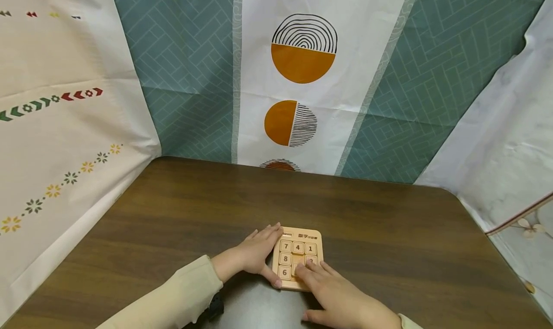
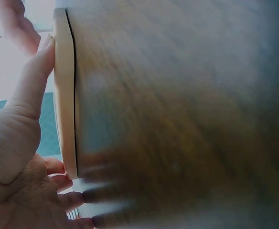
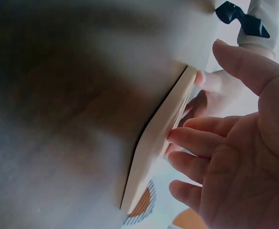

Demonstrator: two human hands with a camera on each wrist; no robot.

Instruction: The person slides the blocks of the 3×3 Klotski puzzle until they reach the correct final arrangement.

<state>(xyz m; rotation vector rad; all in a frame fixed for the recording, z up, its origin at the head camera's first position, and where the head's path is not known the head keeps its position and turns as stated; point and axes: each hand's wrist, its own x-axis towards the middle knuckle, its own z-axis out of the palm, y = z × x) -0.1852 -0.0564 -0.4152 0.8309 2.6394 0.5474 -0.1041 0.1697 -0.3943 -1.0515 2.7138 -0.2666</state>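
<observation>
A wooden sliding number puzzle [image 1: 298,232] lies flat on the table near its front. Number tiles fill most of its grid; 7, 4 and 1 show in the top row. My left hand [image 1: 258,253] grips the left side, thumb at the lower corner and fingers at the upper one. In the left wrist view, that thumb [image 2: 32,81] presses against the board's edge. Over the lower right of the puzzle, my right hand [image 1: 339,295] reaches in with extended fingers, fingertips on the tiles. These fingers [image 3: 197,140] hide some tiles; its thumb stays off the board.
The dark wooden table [image 1: 207,189] extends around the puzzle. Behind it hangs a green and white patterned cloth [image 1: 190,79], with pale cloths at both sides. A black strap-like device [image 3: 244,21] sits on the left wrist.
</observation>
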